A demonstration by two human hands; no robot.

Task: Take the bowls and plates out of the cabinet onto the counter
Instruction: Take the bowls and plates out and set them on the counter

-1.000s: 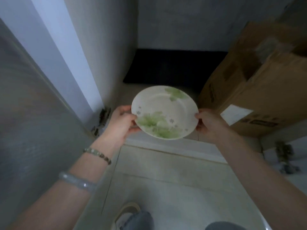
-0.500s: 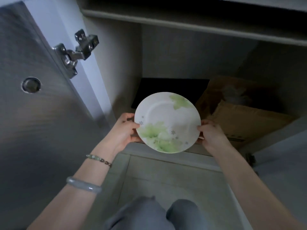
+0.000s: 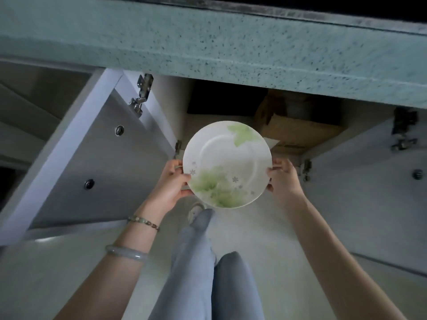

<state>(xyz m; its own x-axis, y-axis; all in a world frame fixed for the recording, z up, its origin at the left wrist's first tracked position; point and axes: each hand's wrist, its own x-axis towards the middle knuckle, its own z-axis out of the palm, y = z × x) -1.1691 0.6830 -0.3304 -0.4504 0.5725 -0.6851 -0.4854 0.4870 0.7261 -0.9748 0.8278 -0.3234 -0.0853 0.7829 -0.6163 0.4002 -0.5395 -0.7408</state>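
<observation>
A white plate (image 3: 227,158) with green leaf and small flower prints is held level in the air in front of the open cabinet. My left hand (image 3: 172,181) grips its left rim and my right hand (image 3: 283,177) grips its right rim. The speckled pale green counter (image 3: 231,40) runs across the top of the view, above the plate. The cabinet (image 3: 221,105) below it is dark inside; no other dishes show in it.
The left cabinet door (image 3: 87,158) stands wide open with its hinge showing; the right door (image 3: 369,192) is open too. A cardboard box (image 3: 298,130) and a dark object (image 3: 221,100) sit inside the cabinet. My legs and the tiled floor are below.
The view has risen from inside the cabinet to above it, so the counter edge now shows. The plate, still held by both hands, has come out of the cabinet and up.
</observation>
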